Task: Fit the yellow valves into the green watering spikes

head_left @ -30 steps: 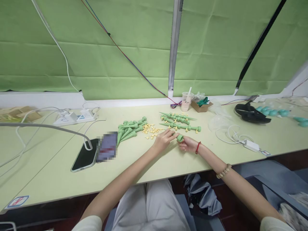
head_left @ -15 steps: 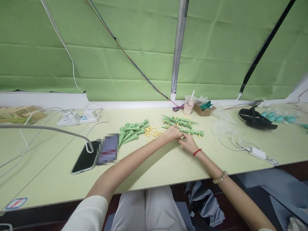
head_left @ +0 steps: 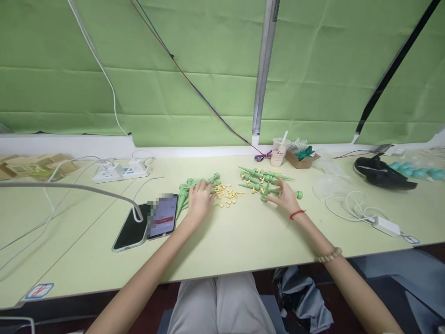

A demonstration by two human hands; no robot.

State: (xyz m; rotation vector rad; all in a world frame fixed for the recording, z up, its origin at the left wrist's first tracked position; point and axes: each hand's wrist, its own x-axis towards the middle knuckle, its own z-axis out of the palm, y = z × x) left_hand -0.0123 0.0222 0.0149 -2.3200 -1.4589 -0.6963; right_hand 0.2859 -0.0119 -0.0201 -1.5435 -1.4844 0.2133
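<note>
The left hand [head_left: 199, 200] lies palm down with the fingers loosely spread, resting on the pile of plain green plastic cone spikes [head_left: 190, 189] that lies left of the middle of the pale green table [head_left: 243, 236]; whether the fingers close around one spike I cannot tell, because the back of the hand covers them. The right hand [head_left: 287, 197] is also open and flat, the fingers stretched out over the second group — the long green spikes with small yellow parts fitted [head_left: 266, 178] — and its fingertips touch the nearest of them, which lies beside the thumb. Between the two hands, well apart from each, is a scatter of small yellow plastic pieces [head_left: 226, 192] on the table. A red string bracelet [head_left: 297, 214] is on the right wrist, and a pale bead bracelet [head_left: 330, 255] is further up the same arm. Just left of the left hand lie two smartphones [head_left: 148, 222] side by side. Behind the right hand, at the table's far edge, stands a clear plastic cup with a straw [head_left: 279, 153], next to a small brown cardboard box [head_left: 301, 158].
</note>
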